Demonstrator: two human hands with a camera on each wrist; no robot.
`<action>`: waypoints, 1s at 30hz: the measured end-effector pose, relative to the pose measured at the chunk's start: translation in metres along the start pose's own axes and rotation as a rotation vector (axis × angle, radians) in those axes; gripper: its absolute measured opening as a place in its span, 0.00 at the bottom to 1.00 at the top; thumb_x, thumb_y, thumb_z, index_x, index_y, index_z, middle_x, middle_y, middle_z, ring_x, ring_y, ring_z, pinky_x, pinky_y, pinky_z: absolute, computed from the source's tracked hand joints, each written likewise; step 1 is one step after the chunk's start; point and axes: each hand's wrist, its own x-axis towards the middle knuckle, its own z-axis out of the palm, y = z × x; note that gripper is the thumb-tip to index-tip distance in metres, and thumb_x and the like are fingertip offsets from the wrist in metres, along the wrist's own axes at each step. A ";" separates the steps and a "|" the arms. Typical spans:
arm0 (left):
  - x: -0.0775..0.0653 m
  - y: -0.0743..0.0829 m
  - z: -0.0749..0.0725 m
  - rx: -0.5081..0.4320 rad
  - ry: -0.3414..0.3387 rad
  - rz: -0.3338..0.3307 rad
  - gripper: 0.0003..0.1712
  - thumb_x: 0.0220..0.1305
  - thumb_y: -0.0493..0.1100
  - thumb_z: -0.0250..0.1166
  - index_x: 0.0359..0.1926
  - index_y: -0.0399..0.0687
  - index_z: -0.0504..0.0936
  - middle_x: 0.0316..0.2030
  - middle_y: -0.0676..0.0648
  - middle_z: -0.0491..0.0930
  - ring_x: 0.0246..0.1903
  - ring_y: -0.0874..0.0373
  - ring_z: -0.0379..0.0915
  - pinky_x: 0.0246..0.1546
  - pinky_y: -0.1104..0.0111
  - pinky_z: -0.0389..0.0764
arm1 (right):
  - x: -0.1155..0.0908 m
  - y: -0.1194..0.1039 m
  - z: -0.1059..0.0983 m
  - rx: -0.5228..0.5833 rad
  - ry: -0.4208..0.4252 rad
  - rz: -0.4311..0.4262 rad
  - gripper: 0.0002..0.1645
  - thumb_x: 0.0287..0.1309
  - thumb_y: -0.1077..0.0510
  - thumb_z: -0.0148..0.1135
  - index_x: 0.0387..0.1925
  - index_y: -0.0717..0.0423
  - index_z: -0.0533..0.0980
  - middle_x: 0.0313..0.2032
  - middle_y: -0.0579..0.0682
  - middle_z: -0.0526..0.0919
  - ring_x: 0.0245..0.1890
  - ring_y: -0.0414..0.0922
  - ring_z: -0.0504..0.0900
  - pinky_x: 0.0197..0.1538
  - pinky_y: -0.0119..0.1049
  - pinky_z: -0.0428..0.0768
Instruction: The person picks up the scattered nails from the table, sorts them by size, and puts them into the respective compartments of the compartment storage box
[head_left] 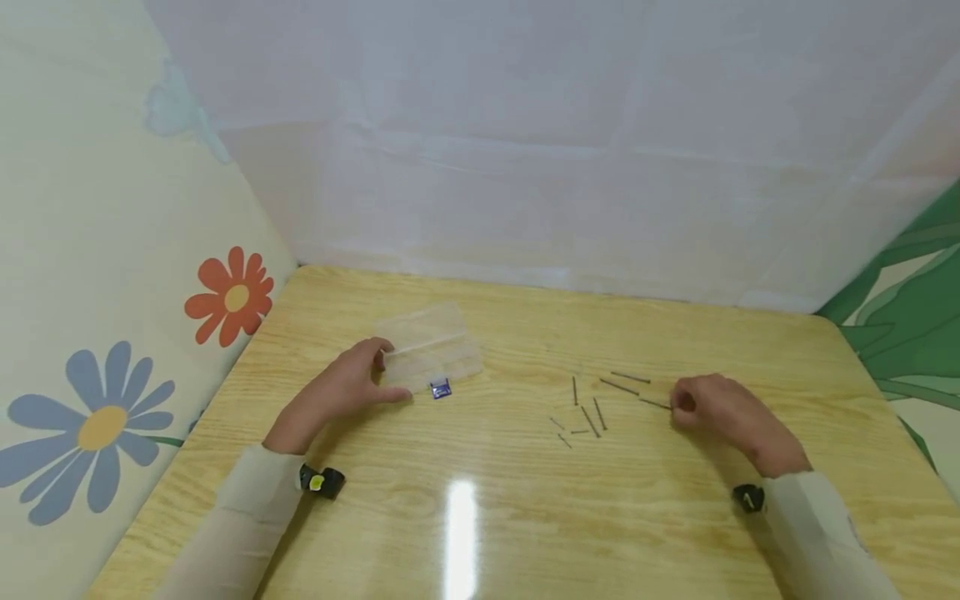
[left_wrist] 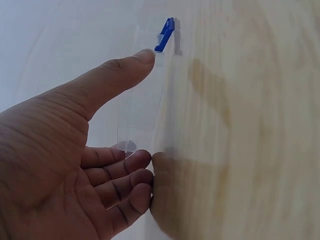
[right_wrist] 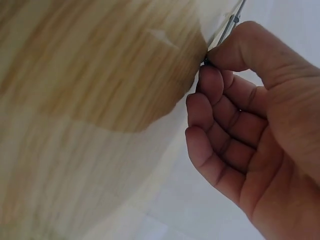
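On the left of the table, in the head view, lies a clear plastic box (head_left: 431,350) with a blue latch (head_left: 440,388) on its front side. My left hand (head_left: 348,387) is at the box's left side, thumb straight along the front and fingers loosely bent by the edge. The left wrist view shows the thumb tip close to the blue latch (left_wrist: 165,35). With thumb and forefinger, my right hand (head_left: 720,412) pinches the end of a long thin nail (head_left: 655,403). Its pinched end (right_wrist: 205,61) shows in the right wrist view; the fingers partly hide it.
Several long nails (head_left: 591,421) and a few short nails (head_left: 564,440) lie loose on the wooden table (head_left: 525,517) between the hands. A white cloth (head_left: 525,183) hangs behind the back edge. A flower-printed wall (head_left: 112,250) stands along the left.
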 end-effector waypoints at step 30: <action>0.004 -0.002 0.006 -0.057 0.013 0.005 0.48 0.55 0.54 0.81 0.64 0.30 0.67 0.41 0.41 0.72 0.40 0.48 0.68 0.43 0.55 0.71 | 0.043 -0.061 -0.006 0.034 0.035 -0.207 0.02 0.64 0.62 0.65 0.35 0.54 0.82 0.29 0.39 0.78 0.26 0.37 0.71 0.33 0.38 0.74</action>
